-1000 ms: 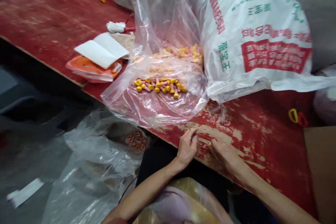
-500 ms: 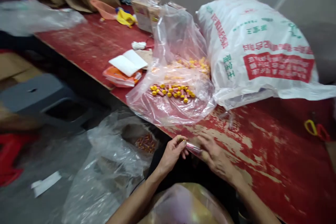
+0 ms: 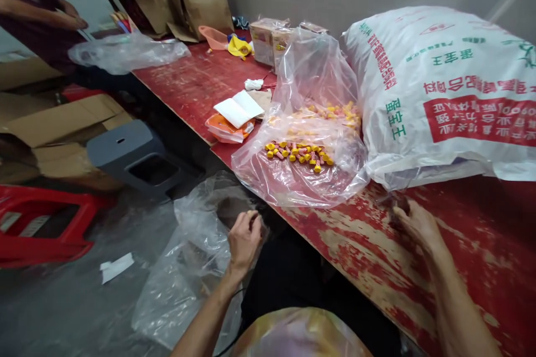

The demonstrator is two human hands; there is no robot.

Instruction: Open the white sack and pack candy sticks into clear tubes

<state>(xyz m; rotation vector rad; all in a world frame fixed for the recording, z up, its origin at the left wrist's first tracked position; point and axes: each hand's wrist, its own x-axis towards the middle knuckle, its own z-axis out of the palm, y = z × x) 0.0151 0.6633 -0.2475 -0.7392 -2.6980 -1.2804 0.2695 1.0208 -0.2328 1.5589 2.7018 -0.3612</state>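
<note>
My left hand (image 3: 246, 240) is over the mouth of a clear plastic bag (image 3: 167, 295) on the floor, its fingers curled together; what they hold, if anything, is hidden. On the red table (image 3: 469, 245), my right hand (image 3: 419, 226) reaches to the front edge of a big white printed sack (image 3: 402, 56). Its thumb and fingers close around something dark and see-through, too blurred to name. Between the hands, further back, small pink pieces with yellow caps (image 3: 299, 153) lie on an open clear plastic bag (image 3: 288, 192).
An orange packet (image 3: 221, 125) with a folded white paper (image 3: 239, 109) on it lies left of the bag. Cardboard boxes (image 3: 268, 44) stand behind. A grey stool (image 3: 121, 145) and a red stool (image 3: 79, 237) are on the floor at left. Another person (image 3: 37, 22) is at the far left.
My hands were together, holding a thin clear tube-like piece with pink in it. Now they are apart: the left over the floor bag, the right by the sack. The view has swung left.
</note>
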